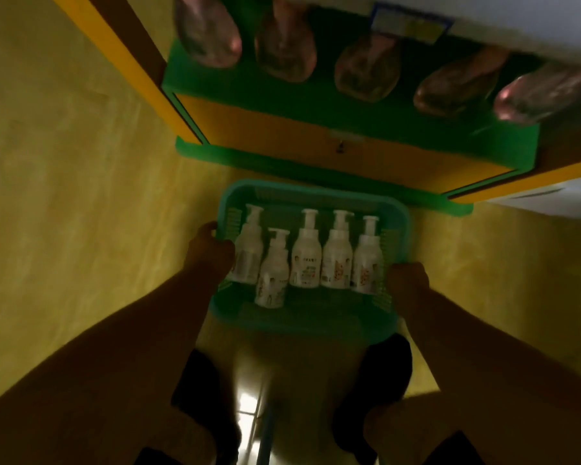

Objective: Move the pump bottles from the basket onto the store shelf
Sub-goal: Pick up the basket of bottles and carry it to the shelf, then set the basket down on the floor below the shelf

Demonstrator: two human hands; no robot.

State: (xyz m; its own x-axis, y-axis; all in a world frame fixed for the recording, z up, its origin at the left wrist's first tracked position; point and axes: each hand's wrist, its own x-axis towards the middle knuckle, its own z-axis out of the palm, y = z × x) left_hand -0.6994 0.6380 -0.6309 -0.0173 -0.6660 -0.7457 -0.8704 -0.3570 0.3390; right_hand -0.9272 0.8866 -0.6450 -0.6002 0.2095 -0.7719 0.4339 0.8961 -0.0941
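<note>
A teal plastic basket [312,325] is held low over the floor, just in front of the shelf unit. Several white pump bottles [305,255] lie side by side in it, pumps pointing towards the shelf. My left hand [208,250] grips the basket's left rim. Gripping its right rim is my right hand [408,283]. The green bottom shelf [282,95] of the store unit is straight ahead, above an orange base panel [316,139].
Several bagged items [284,50] stand in a row on the green shelf. A white shelf edge with a price label [410,26] overhangs them at top right. Yellow floor lies to both sides. My dark shoes [373,397] show below the basket.
</note>
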